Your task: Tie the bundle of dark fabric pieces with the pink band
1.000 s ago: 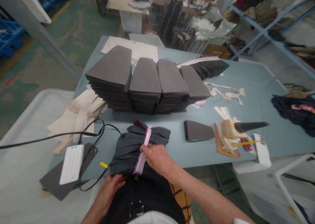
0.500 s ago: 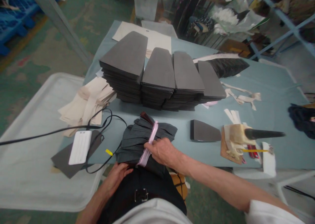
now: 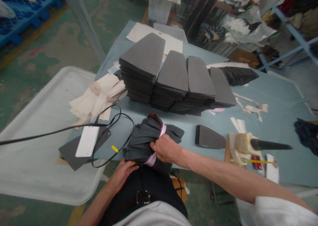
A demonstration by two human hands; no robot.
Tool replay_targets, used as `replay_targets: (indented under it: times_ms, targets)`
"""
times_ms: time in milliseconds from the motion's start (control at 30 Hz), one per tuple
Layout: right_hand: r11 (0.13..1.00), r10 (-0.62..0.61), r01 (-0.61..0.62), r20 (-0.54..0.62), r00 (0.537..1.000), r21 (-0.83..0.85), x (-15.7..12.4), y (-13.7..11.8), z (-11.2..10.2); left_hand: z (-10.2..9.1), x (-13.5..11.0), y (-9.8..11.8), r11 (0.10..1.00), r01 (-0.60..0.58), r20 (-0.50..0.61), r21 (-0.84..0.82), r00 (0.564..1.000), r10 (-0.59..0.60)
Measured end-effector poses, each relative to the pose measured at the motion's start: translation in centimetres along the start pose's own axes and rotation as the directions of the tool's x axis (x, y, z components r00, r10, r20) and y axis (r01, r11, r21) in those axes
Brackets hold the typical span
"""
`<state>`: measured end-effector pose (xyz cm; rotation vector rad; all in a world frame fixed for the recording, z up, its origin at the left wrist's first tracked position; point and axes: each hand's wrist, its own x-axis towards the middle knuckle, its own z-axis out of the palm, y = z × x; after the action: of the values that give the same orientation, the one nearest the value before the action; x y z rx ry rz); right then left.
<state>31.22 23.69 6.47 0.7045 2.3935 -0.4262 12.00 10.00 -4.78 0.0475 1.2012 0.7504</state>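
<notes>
A bundle of dark grey fabric pieces, tied round with a pink strip, lies at the table's near edge against my body. My right hand is closed on the pink strip on top of the bundle. At the bundle's near left corner, my left hand grips its lower edge, with some fingertips hidden. A reddish-brown piece sticks out at the bundle's far end. To the right lies a small dark grey block-like stack.
Tall stacks of grey cut pieces stand behind the bundle. At left lie cream fabric strips, a white power bank-like device, a black cable and a white tray. A dark-handled tool lies at right.
The view has shifted, so the table's things appear further right. My right hand stays on the pink strip, and my left fingers have closed further round the bundle's near corner.
</notes>
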Motion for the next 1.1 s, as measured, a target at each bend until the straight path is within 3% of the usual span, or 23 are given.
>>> replay_targets:
  times_ms: [333,567,700,800,967,1100]
  targets:
    - [0.998,0.06,-0.06,0.005,0.998,0.0,-1.4,0.6,0.8,0.7,0.1,0.7,0.992,-0.061,0.067,0.108,0.996,0.054]
    - [0.963,0.253,-0.244,-0.072,0.965,0.117,-4.0,2.3,3.0,2.8,2.1,1.5,0.982,-0.146,0.147,0.12,0.981,0.128]
    - [0.936,0.34,-0.313,-0.183,0.922,0.163,-4.6,3.5,4.3,4.0,4.9,1.9,0.993,-0.104,0.109,0.06,0.989,0.097]
    - [0.909,0.397,-0.354,-0.197,0.897,0.218,-4.6,4.0,5.1,3.9,6.2,1.7,0.996,-0.072,0.089,0.048,0.994,0.067]
    - [0.875,0.449,-0.386,-0.192,0.873,0.291,-4.6,3.8,6.0,3.8,5.9,0.6,0.999,0.003,0.073,0.042,0.997,-0.006]
    - [0.831,0.52,-0.435,-0.205,0.829,0.346,-4.5,2.6,6.8,5.1,5.4,-0.5,0.998,0.065,0.13,0.014,0.989,-0.066]
